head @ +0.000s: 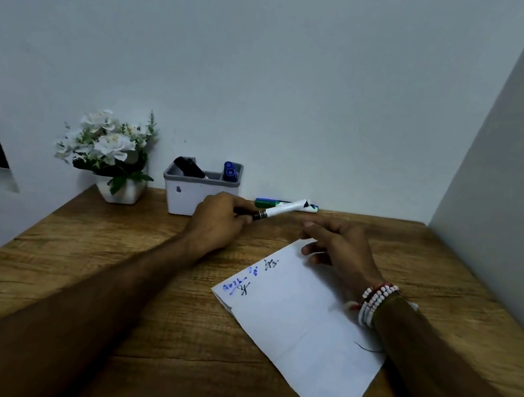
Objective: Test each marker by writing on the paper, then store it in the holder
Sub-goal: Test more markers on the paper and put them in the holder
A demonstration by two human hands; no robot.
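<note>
My left hand (218,219) grips a white marker with a black cap (282,211), held level just right of the white holder (187,195). The holder stands at the back of the desk and has a black marker (188,167) and two blue markers (230,171) in it. A green marker (270,203) lies against the wall behind the held one. My right hand (341,245) hovers with loosely curled fingers over the far corner of the white paper (303,330), holding nothing. The paper carries blue and black scribbles near its left edge.
A white pot of white artificial flowers (110,151) stands left of the holder. The wooden desk (110,278) sits in a corner, with a wall behind and a side panel (504,197) on the right. Beaded bracelets circle my right wrist.
</note>
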